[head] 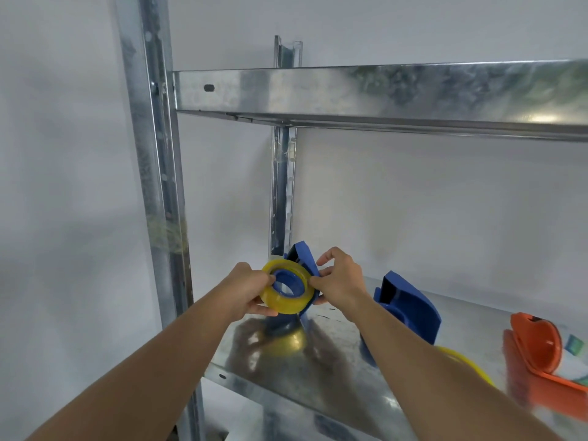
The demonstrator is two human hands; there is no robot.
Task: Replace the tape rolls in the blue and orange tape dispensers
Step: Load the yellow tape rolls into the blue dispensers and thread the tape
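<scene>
Roll (288, 289) of yellowish tape | gripped by left hand (251, 289), hole facing camera | blue dispenser half (304, 261) pinched by right hand (339, 281), touching roll's right edge

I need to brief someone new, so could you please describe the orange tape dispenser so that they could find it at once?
Start at the lower metal shelf of the steel rack and follow it to its far right. The orange tape dispenser lies there, cut off by the picture's edge. It is the only orange thing; the dispenser parts nearer both hands are blue.

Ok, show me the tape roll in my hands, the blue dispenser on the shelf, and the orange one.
tape roll (288, 303), head view, yellowish outer band.
blue dispenser on the shelf (410, 308), head view, curved side.
orange dispenser (537, 343), head view, rounded side.
</scene>
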